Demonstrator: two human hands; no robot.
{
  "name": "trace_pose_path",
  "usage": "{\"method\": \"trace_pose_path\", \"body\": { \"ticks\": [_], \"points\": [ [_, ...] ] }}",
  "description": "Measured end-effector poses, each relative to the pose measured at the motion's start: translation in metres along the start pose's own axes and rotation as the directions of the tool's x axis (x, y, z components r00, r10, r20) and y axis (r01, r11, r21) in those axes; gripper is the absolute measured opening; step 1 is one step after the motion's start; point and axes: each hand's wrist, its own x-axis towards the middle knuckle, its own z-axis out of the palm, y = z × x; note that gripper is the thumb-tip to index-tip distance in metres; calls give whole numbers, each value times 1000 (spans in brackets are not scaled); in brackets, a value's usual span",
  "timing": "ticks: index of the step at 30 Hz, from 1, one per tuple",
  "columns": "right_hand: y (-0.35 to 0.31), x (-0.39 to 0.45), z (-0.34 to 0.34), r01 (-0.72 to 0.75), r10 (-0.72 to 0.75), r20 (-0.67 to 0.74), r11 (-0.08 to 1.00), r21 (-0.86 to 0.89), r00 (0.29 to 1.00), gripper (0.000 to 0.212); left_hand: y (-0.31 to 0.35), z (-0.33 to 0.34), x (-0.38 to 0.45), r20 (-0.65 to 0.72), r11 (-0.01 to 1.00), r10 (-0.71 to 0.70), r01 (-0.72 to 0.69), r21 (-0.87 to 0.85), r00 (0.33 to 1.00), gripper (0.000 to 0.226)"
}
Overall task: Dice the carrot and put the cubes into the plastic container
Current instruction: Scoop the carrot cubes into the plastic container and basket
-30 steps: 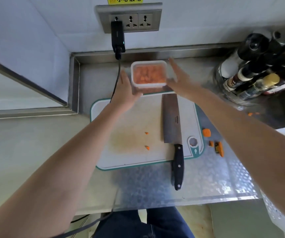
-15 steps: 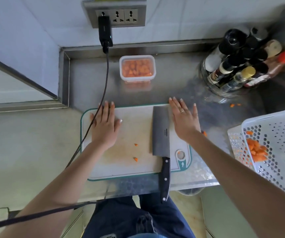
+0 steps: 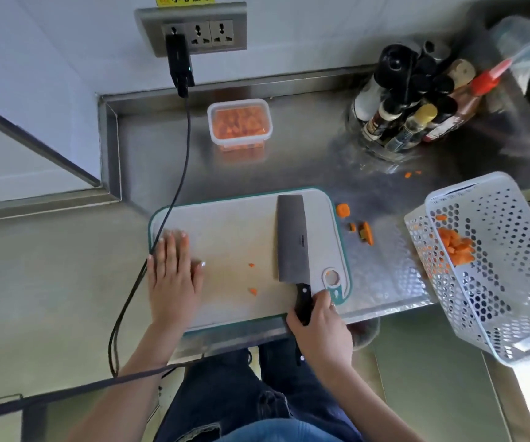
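A clear plastic container [image 3: 239, 122] full of orange carrot cubes stands at the back of the steel counter. In front of it lies the white cutting board [image 3: 225, 231] with a teal rim. A cleaver [image 3: 291, 240] lies flat on the board's right half, blade pointing away. My right hand [image 3: 319, 327] grips its black handle at the board's near edge. My left hand [image 3: 174, 275] rests flat on the board's left side, fingers straight. Two small carrot bits [image 3: 252, 290] lie on the board between my hands.
Carrot scraps [image 3: 364, 231] lie on the counter right of the board. A white perforated basket [image 3: 487, 263] holding carrot pieces stands at the right. Bottles [image 3: 410, 103] cluster at the back right. A black cable [image 3: 180, 173] hangs from the wall socket past the board's left edge.
My right hand has left the board's far right side and now grips the cleaver handle. My left hand slid toward the board's left edge. Earlier both hands set the container down at the back.
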Motion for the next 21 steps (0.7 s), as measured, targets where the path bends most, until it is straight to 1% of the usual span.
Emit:
{"method": "trace_pose_path", "body": {
  "ticks": [1,2,3,4,5,6,8,10,12,16,19,21],
  "points": [
    [-4,0,2,-21,21,-2,1000,17,1000,34,0,0,0,-1,1000,2,-2,4,1000,63],
    [-9,1,2,-61,61,2,995,77,998,32,0,0,0,-2,1000,2,-2,5,1000,63],
    [-12,1,1,-112,111,17,976,185,994,31,-1,1,-1,0,1000,-1,1,2,1000,63],
    [-14,1,-2,-157,152,42,933,322,987,30,-1,1,-1,1,1000,-4,4,-2,1000,64],
    [-15,-1,-5,-188,175,71,868,459,982,29,-2,1,-1,-2,1000,-7,7,-5,1000,64],
    [-13,-4,-6,-194,171,93,810,553,981,28,-1,1,-1,-14,1000,-10,10,-5,1000,64],
    [-8,-16,-5,-151,120,92,780,607,989,21,0,1,-1,-30,1000,-18,17,-15,999,64],
    [-4,-30,1,-74,49,59,795,602,997,18,0,2,-2,-35,999,-24,23,-22,999,64],
    [-3,-40,11,9,-43,48,835,550,998,22,0,2,-2,-49,999,-27,26,-23,998,65],
    [-8,-47,35,122,-190,144,915,384,971,25,-5,5,-3,-72,997,-55,51,-62,996,62],
    [-9,-46,44,147,-201,136,932,333,970,23,-8,6,-3,-92,995,-64,56,-83,994,59],
    [-3,-41,43,148,-185,102,945,292,977,25,-8,7,-2,-91,994,-66,57,-94,994,58]
  ]
}}
